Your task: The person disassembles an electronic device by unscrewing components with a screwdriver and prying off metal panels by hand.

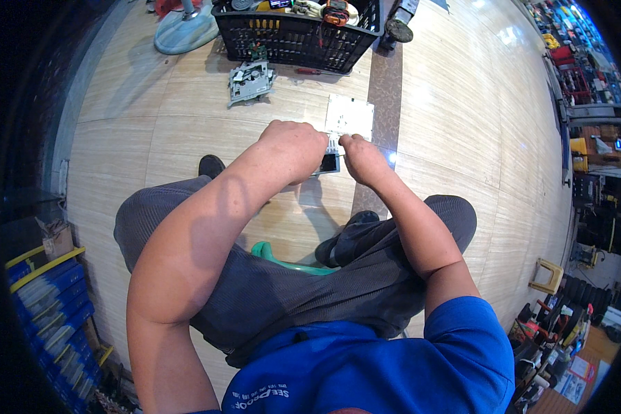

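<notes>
In front of my knees is a flat electronic unit with a white metal plate [350,114] on its far side and a dark, screen-like panel [330,163] on its near side. My left hand [293,150] is closed at the unit's left edge, its back toward me and its fingertips mostly hidden. From the other side my right hand [363,160] pinches at the strip where plate and panel meet. Whatever lies between its thumb and forefinger is too small to make out.
Beyond the unit lies a stripped metal chassis with a circuit board [250,81]. A black plastic crate [297,45] behind it holds an orange multimeter [335,12] and other items. A red-handled tool [308,70] lies by the crate. Blue bins [52,310] stand at left, crowded shelves at right.
</notes>
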